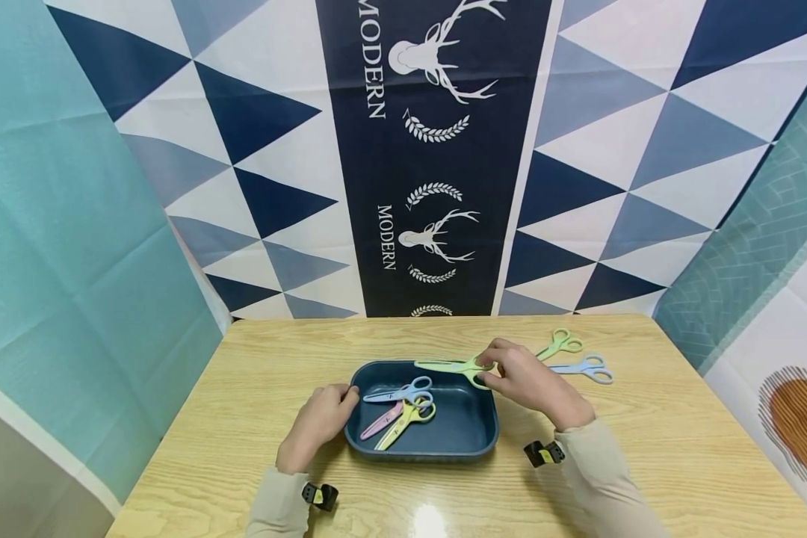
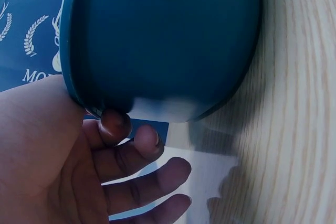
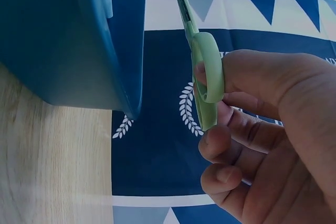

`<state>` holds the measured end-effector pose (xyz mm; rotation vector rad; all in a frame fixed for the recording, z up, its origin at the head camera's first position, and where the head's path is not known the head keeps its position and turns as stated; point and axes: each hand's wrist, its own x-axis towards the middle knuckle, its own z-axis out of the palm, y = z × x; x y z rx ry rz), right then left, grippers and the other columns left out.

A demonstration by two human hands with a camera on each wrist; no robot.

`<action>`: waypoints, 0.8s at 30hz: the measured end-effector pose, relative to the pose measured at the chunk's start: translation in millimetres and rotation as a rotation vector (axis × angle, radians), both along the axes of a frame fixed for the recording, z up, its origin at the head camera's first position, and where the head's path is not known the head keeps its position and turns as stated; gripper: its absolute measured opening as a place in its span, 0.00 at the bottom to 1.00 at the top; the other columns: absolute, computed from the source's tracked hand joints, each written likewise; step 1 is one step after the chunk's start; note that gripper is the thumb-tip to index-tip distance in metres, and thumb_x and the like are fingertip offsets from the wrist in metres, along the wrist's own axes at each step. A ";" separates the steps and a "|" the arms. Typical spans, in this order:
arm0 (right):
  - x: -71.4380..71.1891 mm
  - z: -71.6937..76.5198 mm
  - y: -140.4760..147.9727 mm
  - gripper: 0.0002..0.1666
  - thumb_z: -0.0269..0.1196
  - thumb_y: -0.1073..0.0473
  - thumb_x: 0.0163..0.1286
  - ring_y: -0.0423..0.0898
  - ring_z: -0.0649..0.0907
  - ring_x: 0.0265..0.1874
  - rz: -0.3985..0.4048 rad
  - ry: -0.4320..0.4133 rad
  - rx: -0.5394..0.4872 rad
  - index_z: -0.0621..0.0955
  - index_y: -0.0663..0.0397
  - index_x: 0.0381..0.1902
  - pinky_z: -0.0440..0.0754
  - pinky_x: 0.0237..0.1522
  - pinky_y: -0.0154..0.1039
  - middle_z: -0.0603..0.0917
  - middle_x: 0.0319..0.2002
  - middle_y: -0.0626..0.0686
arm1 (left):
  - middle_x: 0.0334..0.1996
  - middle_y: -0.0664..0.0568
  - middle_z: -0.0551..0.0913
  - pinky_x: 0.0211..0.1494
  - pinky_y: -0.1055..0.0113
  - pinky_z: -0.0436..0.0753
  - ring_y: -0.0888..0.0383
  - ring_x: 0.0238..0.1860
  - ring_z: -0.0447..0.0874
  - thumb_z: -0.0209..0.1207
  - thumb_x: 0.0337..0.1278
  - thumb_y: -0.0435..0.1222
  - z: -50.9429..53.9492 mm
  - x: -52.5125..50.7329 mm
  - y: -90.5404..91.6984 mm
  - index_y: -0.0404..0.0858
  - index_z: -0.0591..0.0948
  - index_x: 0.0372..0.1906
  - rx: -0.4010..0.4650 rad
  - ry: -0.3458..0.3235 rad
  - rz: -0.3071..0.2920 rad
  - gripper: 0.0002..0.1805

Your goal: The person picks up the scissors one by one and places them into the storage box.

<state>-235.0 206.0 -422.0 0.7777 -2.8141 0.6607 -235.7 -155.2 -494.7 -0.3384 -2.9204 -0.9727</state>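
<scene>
A dark blue rectangular bin (image 1: 464,426) stands on the table. My left hand (image 1: 319,418) grips its left rim, with the thumb at the edge and the fingers curled outside, as the left wrist view (image 2: 126,161) shows. Over the bin's far right corner my right hand (image 1: 527,377) holds light green scissors (image 1: 444,367) by the handle loops, blades pointing left. In the right wrist view, these green scissors (image 3: 207,66) are beside the bin wall, above the table. Inside the bin lie blue scissors (image 1: 385,396), pink scissors (image 1: 379,423) and yellow scissors (image 1: 397,430), partly overlapping.
To the right of the bin, another pair of green scissors (image 1: 560,341) and another pair of blue scissors (image 1: 586,368) lie on the wooden table (image 1: 255,366). A patterned cloth (image 1: 437,164) hangs behind the table's far edge.
</scene>
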 end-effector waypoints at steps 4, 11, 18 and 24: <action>-0.4 -0.4 -1.8 0.09 0.67 0.60 0.71 0.41 0.78 0.32 0.011 0.001 0.000 0.87 0.56 0.46 0.79 0.34 0.36 0.84 0.43 0.51 | 0.18 0.56 0.66 0.26 0.66 0.68 0.59 0.21 0.70 0.50 0.77 0.40 0.2 -0.6 -0.1 0.42 0.76 0.23 -0.002 0.001 0.002 0.20; -1.3 -2.4 -3.8 0.09 0.67 0.60 0.70 0.40 0.78 0.32 0.015 0.002 0.005 0.87 0.56 0.46 0.79 0.34 0.35 0.84 0.43 0.51 | 0.18 0.56 0.66 0.26 0.67 0.68 0.60 0.21 0.70 0.51 0.77 0.40 -0.1 -1.0 -0.1 0.42 0.75 0.22 0.004 0.006 -0.003 0.20; -1.3 -3.9 -8.0 0.09 0.68 0.60 0.70 0.43 0.81 0.35 0.022 0.009 0.005 0.88 0.56 0.45 0.82 0.37 0.37 0.84 0.43 0.51 | 0.18 0.56 0.66 0.26 0.67 0.68 0.60 0.22 0.70 0.51 0.77 0.40 -2.0 -1.8 -0.6 0.42 0.75 0.23 0.000 0.008 -0.004 0.20; -1.3 -3.8 -12.6 0.09 0.68 0.60 0.70 0.42 0.81 0.34 0.036 -0.003 0.004 0.88 0.57 0.46 0.82 0.37 0.36 0.84 0.43 0.52 | 0.18 0.56 0.65 0.26 0.67 0.67 0.60 0.21 0.69 0.51 0.77 0.40 -2.4 -1.4 -0.7 0.43 0.74 0.21 0.003 0.011 -0.002 0.20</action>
